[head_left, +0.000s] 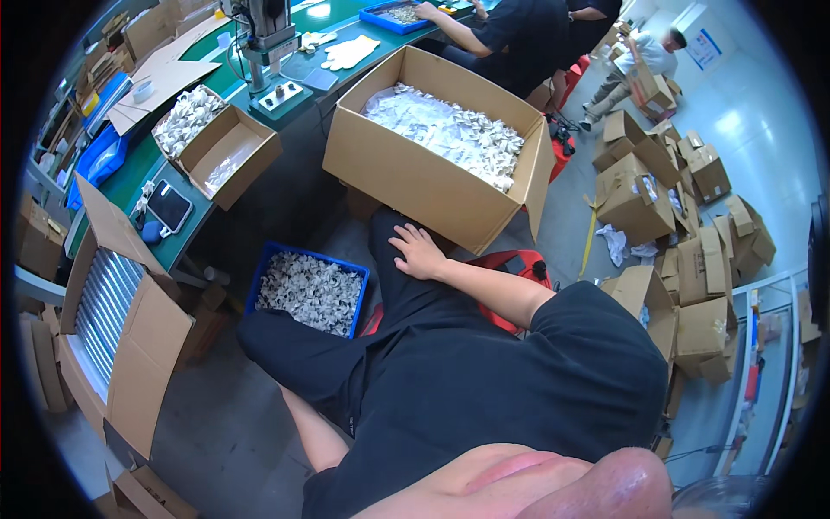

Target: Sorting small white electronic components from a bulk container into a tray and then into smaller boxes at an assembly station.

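Note:
My right hand (418, 253) lies flat on my right thigh near the knee, fingers spread and holding nothing. Only the forearm of my left arm shows, beside my left thigh; that hand is hidden behind the leg. Between my knees and the bench, a blue bin (366, 298) holds many small white and grey parts (309, 288). Just beyond my right hand stands a large open carton (415, 195) with a heap of white parts (484, 138) and a clear plastic bag (411, 112) in it.
On the green bench (226, 76) are a press-like machine (262, 43), white gloves (350, 53), a phone (169, 207) and a small carton (252, 160). A carton of silvery tubes (105, 316) stands at left. Co-workers sit beyond; another person (644, 65) carries a box near stacked cartons (635, 199).

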{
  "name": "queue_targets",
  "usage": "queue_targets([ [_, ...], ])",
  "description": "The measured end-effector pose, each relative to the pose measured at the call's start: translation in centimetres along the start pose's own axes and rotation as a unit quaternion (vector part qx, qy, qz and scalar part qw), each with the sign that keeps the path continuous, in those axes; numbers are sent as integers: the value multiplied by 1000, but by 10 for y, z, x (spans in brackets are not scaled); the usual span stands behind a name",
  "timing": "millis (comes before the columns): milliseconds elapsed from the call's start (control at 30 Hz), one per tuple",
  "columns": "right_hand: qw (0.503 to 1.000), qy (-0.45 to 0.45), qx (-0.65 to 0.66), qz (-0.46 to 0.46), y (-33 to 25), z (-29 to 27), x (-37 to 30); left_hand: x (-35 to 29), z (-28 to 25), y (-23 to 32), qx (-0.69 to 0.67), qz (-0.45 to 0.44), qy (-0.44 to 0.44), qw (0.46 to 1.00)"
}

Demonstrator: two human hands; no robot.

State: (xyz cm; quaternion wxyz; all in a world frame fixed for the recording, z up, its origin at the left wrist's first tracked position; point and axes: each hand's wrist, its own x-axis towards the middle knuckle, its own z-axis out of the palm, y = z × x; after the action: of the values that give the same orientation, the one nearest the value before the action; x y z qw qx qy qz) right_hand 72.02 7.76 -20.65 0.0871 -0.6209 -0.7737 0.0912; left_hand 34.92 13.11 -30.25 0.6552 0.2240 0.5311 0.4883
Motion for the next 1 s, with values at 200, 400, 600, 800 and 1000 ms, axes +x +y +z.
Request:
queue_targets([
  [200,999,2,-28,-20,-3,1,7,-30,-84,9,-3,3,62,998],
  [400,999,35,-35,0,-11,10,14,-28,-105,6,-1,-5,77,997],
  [600,999,-4,34,-38,16,-1,22,40,8,16,44,-23,-23,999],
  [800,996,40,28,-72,22,-7,20,53,39,-27,33,-45,-19,998],
  [1000,995,84,10,-55,-44,6,23,-123,-233,-104,-76,9,280,957],
])
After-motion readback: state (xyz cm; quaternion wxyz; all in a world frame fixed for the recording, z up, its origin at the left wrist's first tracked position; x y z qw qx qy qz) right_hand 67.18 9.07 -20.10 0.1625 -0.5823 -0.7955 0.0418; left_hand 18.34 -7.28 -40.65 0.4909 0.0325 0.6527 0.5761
